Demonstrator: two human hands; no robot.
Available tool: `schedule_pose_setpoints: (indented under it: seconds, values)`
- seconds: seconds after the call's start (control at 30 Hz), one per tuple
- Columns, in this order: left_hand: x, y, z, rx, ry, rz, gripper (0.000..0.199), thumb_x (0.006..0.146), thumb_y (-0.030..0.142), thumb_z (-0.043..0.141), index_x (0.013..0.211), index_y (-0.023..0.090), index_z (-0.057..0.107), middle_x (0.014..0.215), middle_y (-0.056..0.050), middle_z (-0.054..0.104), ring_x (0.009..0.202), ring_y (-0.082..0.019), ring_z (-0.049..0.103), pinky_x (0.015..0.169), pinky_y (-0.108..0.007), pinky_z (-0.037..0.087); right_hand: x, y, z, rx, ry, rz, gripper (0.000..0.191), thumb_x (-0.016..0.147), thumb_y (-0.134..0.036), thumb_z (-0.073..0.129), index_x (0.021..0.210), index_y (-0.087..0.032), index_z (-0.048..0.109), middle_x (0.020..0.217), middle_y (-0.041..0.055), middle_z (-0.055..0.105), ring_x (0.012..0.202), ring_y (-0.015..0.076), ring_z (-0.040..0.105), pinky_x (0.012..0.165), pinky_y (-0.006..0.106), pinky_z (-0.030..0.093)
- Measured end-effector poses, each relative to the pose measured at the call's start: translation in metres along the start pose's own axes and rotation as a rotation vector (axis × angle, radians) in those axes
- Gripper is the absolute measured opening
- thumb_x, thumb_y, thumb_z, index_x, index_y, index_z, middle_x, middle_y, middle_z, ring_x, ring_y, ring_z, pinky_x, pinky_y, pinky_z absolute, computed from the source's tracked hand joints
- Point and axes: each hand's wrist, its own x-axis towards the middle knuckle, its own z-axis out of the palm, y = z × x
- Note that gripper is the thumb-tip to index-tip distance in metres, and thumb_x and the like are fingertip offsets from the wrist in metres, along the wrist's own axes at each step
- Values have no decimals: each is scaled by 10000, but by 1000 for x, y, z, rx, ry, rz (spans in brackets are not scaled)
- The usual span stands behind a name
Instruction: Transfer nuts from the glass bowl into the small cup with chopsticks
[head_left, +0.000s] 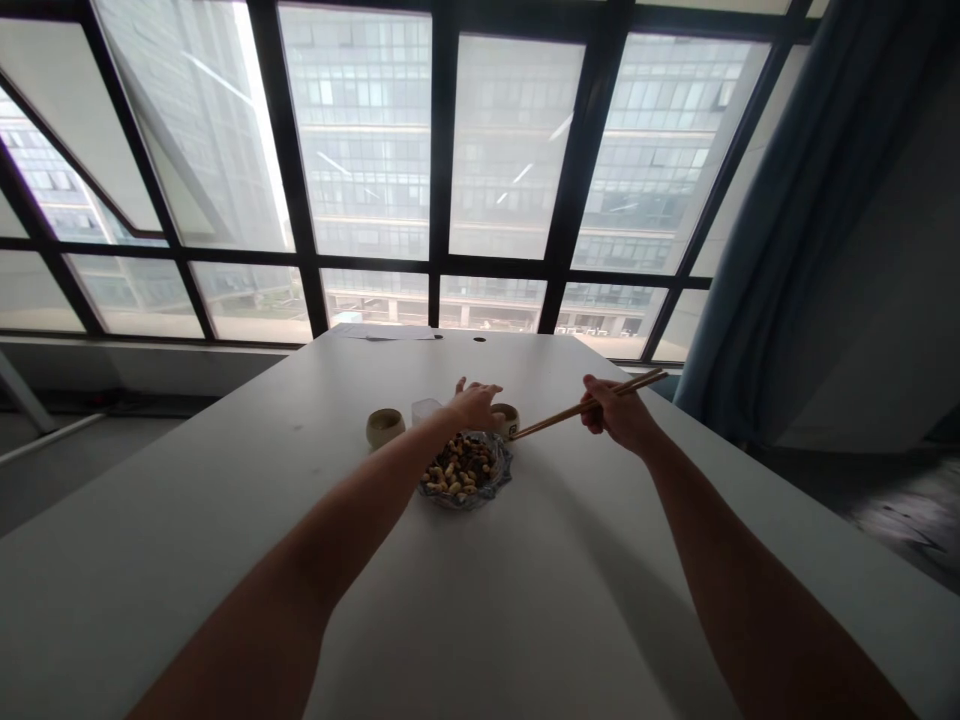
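Observation:
My right hand (611,412) is closed around a pair of wooden chopsticks (559,418), whose tips point left and down beside a small beige cup (510,418). Reaching across from the left, my left hand (476,405) is at the left side of that cup with its fingers stretched out and apart. Whether it touches the rim is unclear. Under my left wrist sits a bowl lined with clear plastic (499,485), full of peanuts and darker pieces (459,472). My forearm hides part of its left side.
Left of my forearm stands a second beige cup (385,428), with a translucent container (426,410) beside it. White paper (382,332) lies at the far end of the white table (480,610). Windows rise beyond, and a blue curtain (780,220) hangs at the right.

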Motion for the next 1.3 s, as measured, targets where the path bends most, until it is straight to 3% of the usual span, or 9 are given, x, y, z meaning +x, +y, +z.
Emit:
schedule_pose_setpoints:
  seconds: [0.17,0.3,0.4,0.57,0.73,0.93,1.13,1.3]
  values:
    - [20,10,13,48,-142,-58,876,698,511,770,1445,158,479,1360,-196,638,1379,-376,492,1235,-580,38,-4,2,5,5,-111,44,612,628,-757,764,576,-172,592,389,23,582,269,97,454,268,198,336]
    - [27,9,21,58,-151,-60,921,623,441,834,1425,148,490,1305,-188,673,1325,-376,551,1241,-565,66,-4,1,3,17,-116,36,602,651,-742,766,585,-168,596,395,25,586,271,95,456,270,197,339]
    - [26,5,23,66,-75,48,947,605,399,848,1437,150,468,1343,-175,647,1315,-364,554,1237,-525,170,0,3,-5,59,-50,-22,589,674,-726,765,583,-170,595,390,18,575,276,97,460,273,201,348]
    - [17,-5,23,98,155,268,924,661,274,809,1472,89,404,1389,-191,585,1281,-354,536,1147,-464,370,6,10,-12,129,114,-130,561,703,-702,764,594,-175,604,416,14,582,299,98,478,291,213,375]
    - [13,-13,20,56,308,372,926,701,188,781,1511,119,339,1394,-176,566,1267,-344,512,1106,-490,426,6,12,-9,136,214,-180,509,773,-657,739,627,-186,609,436,18,595,334,113,515,314,222,392]
    - [10,-9,17,-28,309,291,995,666,277,838,1520,149,344,1328,-167,616,1244,-357,551,1058,-496,471,1,6,0,47,244,-240,551,780,-721,687,652,-191,605,463,20,617,348,118,538,339,232,426]
    - [6,7,13,-56,206,119,1027,641,370,862,1509,132,368,1321,-165,644,1226,-338,596,1041,-434,494,-4,5,13,-122,108,-228,602,721,-768,693,658,-173,631,516,39,655,412,115,580,396,220,461]
    - [2,19,6,-13,96,3,1022,641,397,856,1503,149,368,1297,-156,665,1229,-351,597,999,-430,518,-4,0,14,-118,212,-240,627,759,-791,632,624,-180,618,476,32,624,378,109,545,370,220,433]
